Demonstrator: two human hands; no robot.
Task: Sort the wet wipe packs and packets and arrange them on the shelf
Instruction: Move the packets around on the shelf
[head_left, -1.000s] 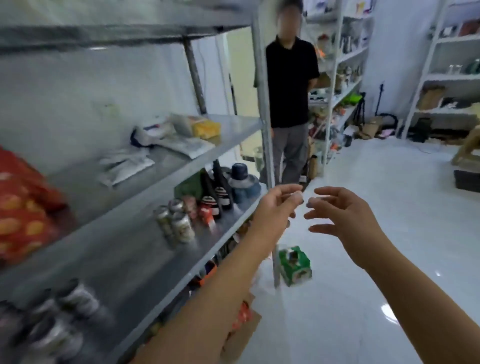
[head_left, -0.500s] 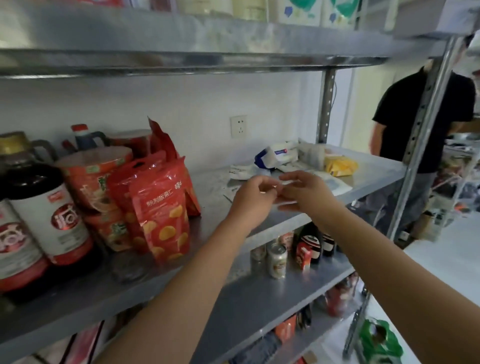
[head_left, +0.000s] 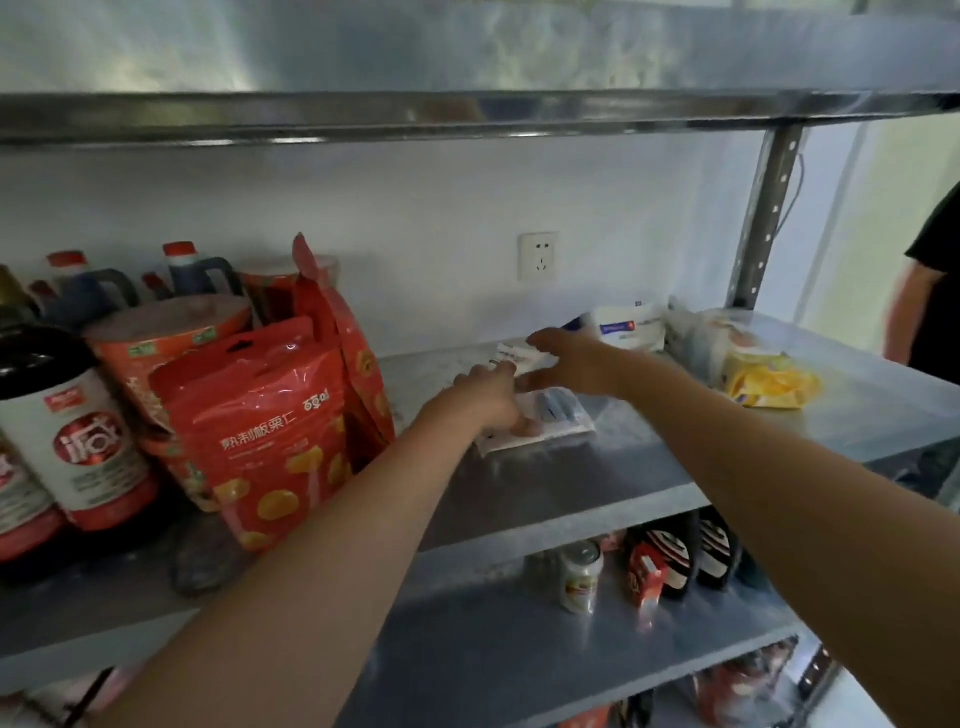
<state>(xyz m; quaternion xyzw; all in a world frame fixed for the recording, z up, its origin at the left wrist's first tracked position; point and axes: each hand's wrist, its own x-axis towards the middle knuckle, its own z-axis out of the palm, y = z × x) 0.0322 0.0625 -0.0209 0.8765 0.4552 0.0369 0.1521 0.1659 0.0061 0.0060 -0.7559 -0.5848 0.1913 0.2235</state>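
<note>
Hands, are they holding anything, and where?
Left hand presses the flat wipe packet at its left end; right hand touches the small white packet. Any real grip cannot be told.

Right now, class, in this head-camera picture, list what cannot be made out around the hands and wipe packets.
Head view, flat wipe packet: print blurred, left end covered by the left hand.
Head view, small packet: whether the right hand grips it, lost in motion blur.
Head view, person in black: cut off by the right edge.
</note>
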